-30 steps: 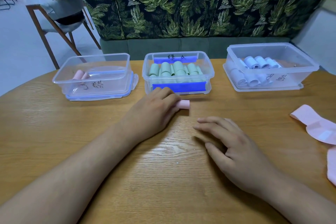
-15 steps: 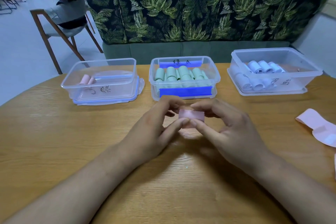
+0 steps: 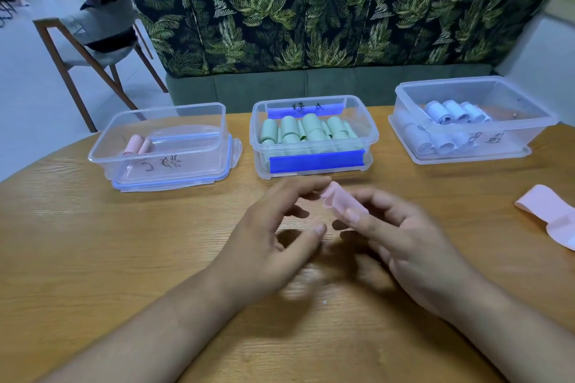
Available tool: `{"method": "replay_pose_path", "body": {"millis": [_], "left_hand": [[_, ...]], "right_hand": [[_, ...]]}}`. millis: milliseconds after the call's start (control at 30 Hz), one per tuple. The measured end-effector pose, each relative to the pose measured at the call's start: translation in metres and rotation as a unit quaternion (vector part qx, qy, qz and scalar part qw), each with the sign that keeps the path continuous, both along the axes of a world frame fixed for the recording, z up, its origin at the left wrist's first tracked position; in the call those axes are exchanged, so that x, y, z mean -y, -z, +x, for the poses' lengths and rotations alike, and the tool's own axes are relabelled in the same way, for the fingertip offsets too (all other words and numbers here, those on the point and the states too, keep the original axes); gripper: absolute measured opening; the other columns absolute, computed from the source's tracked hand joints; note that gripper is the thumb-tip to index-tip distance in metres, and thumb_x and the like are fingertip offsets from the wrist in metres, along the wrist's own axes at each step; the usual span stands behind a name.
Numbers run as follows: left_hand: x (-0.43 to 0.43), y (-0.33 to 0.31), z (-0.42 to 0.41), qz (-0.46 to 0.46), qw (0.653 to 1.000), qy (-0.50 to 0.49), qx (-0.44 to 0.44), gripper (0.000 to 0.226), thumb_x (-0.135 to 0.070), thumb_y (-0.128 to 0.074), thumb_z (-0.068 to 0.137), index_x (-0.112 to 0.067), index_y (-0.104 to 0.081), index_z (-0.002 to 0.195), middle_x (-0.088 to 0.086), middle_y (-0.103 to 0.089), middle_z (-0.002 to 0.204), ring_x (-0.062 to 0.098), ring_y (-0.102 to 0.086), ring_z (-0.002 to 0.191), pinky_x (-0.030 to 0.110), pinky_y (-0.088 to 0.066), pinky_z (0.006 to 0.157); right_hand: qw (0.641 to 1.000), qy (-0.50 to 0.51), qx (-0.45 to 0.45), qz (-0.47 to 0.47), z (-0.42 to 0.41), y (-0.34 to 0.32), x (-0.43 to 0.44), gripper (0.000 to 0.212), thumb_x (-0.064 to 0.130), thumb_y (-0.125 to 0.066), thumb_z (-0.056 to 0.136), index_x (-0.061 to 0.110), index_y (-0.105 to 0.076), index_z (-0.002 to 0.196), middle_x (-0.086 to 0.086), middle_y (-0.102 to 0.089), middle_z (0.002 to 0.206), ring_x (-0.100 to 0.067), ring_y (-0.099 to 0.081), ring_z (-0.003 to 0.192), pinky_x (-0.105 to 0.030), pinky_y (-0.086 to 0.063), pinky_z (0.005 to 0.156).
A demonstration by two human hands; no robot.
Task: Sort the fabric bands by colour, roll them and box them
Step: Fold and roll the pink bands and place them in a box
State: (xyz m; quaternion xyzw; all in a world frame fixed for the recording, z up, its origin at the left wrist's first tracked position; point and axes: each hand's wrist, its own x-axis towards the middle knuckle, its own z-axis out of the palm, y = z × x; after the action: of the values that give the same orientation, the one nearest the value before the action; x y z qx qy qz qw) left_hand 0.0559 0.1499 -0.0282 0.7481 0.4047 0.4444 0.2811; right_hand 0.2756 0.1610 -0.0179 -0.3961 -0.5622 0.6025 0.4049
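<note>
Right hand (image 3: 413, 246) pinches one pink roll (image 3: 337, 200) above the table (image 3: 93, 242), just in front of the green-roll box (image 3: 258, 140), middle of three. Left hand (image 3: 273, 236) spread loose, gripping nothing. Two pink rolls (image 3: 138, 144) in the left box (image 3: 174, 165); one flat pink band (image 3: 547, 214) at the right edge; wide wood stretches left.

Home living room: leaf-print sofa (image 3: 326, 9) behind wooden table (image 3: 93, 242), wooden chair (image 3: 93, 50) on pale floor.
</note>
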Motion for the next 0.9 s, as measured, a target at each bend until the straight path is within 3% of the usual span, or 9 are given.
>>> {"method": "replay_pose_path", "body": {"millis": [133, 267, 367, 433, 500, 533, 667, 767, 900], "left_hand": [[0.001, 0.002, 0.008, 0.080, 0.995, -0.025, -0.057, 0.070, -0.021, -0.088, 0.087, -0.013, -0.054, 0.147, -0.008, -0.059, 0.144, 0.016, -0.059, 0.131, 0.033, -0.055, 0.098], [0.004, 0.002, 0.017, 0.112, 0.990, -0.047, -0.065, 0.067, -0.029, -0.089, 0.085, -0.012, -0.059, 0.142, -0.006, -0.064, 0.135, 0.009, -0.063, 0.121, 0.027, -0.053, 0.099], [0.002, 0.001, 0.020, 0.134, 0.985, -0.070, -0.081, 0.049, -0.021, -0.084, 0.086, -0.010, -0.067, 0.130, -0.006, -0.069, 0.122, 0.008, -0.066, 0.111, 0.028, -0.055, 0.094], [0.000, 0.002, 0.019, 0.143, 0.980, -0.072, -0.116, 0.045, -0.022, -0.082, 0.086, -0.011, -0.069, 0.128, -0.006, -0.071, 0.120, 0.010, -0.068, 0.109, 0.028, -0.055, 0.091], [-0.002, 0.003, 0.015, 0.147, 0.974, -0.073, -0.154, 0.046, -0.029, -0.084, 0.086, -0.013, -0.070, 0.127, -0.006, -0.072, 0.120, 0.012, -0.069, 0.108, 0.029, -0.055, 0.089], [-0.003, 0.004, 0.013, 0.150, 0.971, -0.073, -0.169, 0.047, -0.033, -0.084, 0.086, -0.013, -0.070, 0.126, -0.006, -0.073, 0.119, 0.013, -0.069, 0.107, 0.029, -0.055, 0.088], [-0.008, 0.005, 0.008, 0.166, 0.957, -0.085, -0.222, 0.047, -0.040, -0.081, 0.086, -0.014, -0.070, 0.124, -0.004, -0.072, 0.115, 0.017, -0.067, 0.104, 0.030, -0.053, 0.085], [-0.011, 0.007, 0.006, 0.185, 0.946, -0.092, -0.252, 0.044, -0.031, -0.085, 0.085, -0.012, -0.070, 0.122, 0.000, -0.069, 0.110, 0.023, -0.065, 0.099, 0.033, -0.053, 0.082], [-0.011, 0.005, 0.006, 0.211, 0.944, -0.087, -0.239, 0.035, -0.021, -0.082, 0.089, -0.010, -0.070, 0.119, 0.002, -0.066, 0.108, 0.025, -0.063, 0.096, 0.034, -0.054, 0.083]], "right_hand": [[0.980, -0.004, -0.136, -0.146, -0.005, 0.001, 0.002, 0.033, 0.029, -0.071, 0.087, 0.008, -0.078, 0.112, -0.012, -0.070, 0.107, -0.021, -0.065, 0.103, -0.030, -0.058, 0.089], [0.967, -0.064, -0.167, -0.179, -0.010, -0.002, 0.011, 0.028, 0.029, -0.063, 0.092, 0.014, -0.082, 0.105, -0.014, -0.073, 0.105, -0.019, -0.070, 0.099, -0.024, -0.058, 0.079], [0.972, -0.078, -0.148, -0.165, -0.013, 0.000, 0.013, 0.034, 0.029, -0.059, 0.098, 0.008, -0.078, 0.118, -0.024, -0.073, 0.118, -0.023, -0.071, 0.103, -0.027, -0.058, 0.083], [0.979, -0.055, -0.128, -0.150, -0.014, -0.001, 0.015, 0.028, 0.023, -0.062, 0.103, 0.008, -0.075, 0.123, -0.028, -0.072, 0.122, -0.027, -0.071, 0.102, -0.028, -0.060, 0.083], [0.987, -0.008, -0.096, -0.130, -0.014, -0.002, 0.016, 0.021, 0.017, -0.062, 0.102, 0.010, -0.075, 0.117, -0.029, -0.073, 0.116, -0.025, -0.071, 0.091, -0.022, -0.058, 0.068], [0.991, 0.017, -0.076, -0.113, -0.014, -0.001, 0.016, 0.018, 0.017, -0.065, 0.100, 0.012, -0.075, 0.114, -0.029, -0.072, 0.114, -0.025, -0.070, 0.089, -0.023, -0.058, 0.069], [0.996, 0.052, -0.036, -0.058, -0.015, -0.002, 0.016, 0.022, 0.027, -0.083, 0.090, 0.013, -0.077, 0.107, -0.027, -0.073, 0.102, -0.025, -0.072, 0.095, -0.043, -0.059, 0.094], [0.996, 0.079, 0.028, -0.010, -0.021, -0.006, 0.016, 0.022, 0.019, -0.086, 0.082, 0.013, -0.078, 0.102, -0.009, -0.081, 0.097, -0.021, -0.078, 0.096, -0.041, -0.059, 0.094], [0.991, 0.115, 0.037, -0.052, -0.029, -0.008, 0.008, 0.016, 0.012, -0.088, 0.081, 0.011, -0.077, 0.093, -0.015, -0.080, 0.090, -0.028, -0.077, 0.087, -0.039, -0.058, 0.082]]}}
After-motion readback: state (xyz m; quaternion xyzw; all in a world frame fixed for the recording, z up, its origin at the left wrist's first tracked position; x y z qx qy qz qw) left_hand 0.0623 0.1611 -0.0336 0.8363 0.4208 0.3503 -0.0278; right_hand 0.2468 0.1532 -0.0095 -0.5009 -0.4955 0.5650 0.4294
